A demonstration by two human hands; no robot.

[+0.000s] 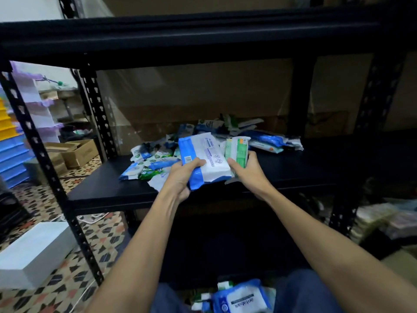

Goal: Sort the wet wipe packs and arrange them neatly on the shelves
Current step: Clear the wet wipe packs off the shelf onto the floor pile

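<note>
Left hand (180, 177), blue-white pack (205, 158) upright

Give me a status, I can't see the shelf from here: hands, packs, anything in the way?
Left hand grips blue-and-white pack. Right hand grips green pack. Unsorted pile spread on shelf behind; no tidy row yet.

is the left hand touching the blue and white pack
Touching. The head view shows the left hand gripping the blue and white pack, thumb curled over its face and fingers under its lower edge.
</note>
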